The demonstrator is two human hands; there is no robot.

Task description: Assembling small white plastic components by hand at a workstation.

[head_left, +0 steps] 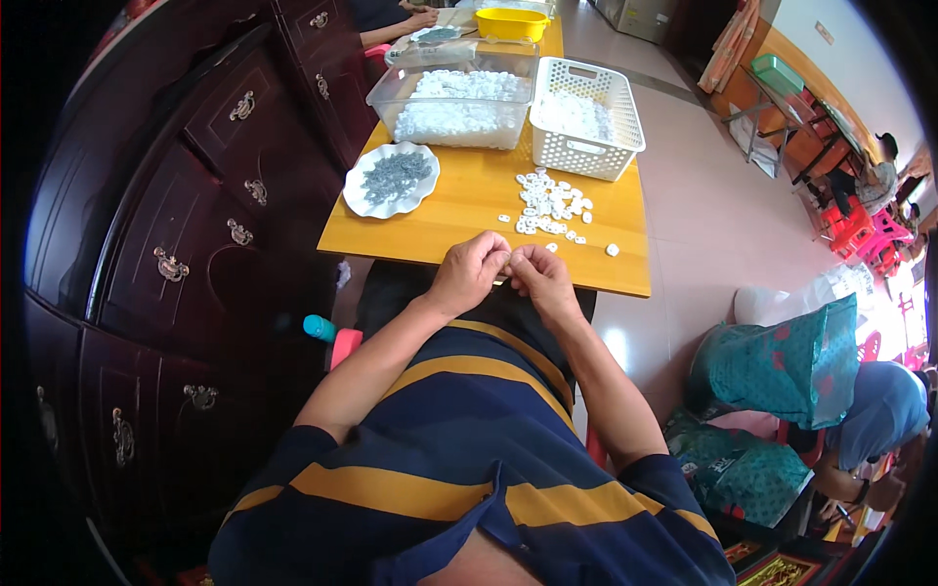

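Note:
My left hand (pixel 467 276) and my right hand (pixel 543 280) meet at the near edge of the wooden table (pixel 459 205). Both are closed, thumbs and fingertips pinched together. Whatever sits between the fingertips is too small and covered to name. Just beyond my right hand lies a loose spread of small white plastic pieces (pixel 547 203) with dark holes. Left of them, a white wavy-rimmed plate (pixel 369 204) carries a heap of small grey pieces (pixel 399 178).
Behind the plate stands a clear plastic bin (pixel 383 95) of white pieces; beside it, a white perforated basket (pixel 586 158) holds more. A yellow basin (pixel 510 26) and another person's hands (pixel 420 20) are farther back. Dark drawers (pixel 210 210) flank my left; teal bags (pixel 777 361) stand right.

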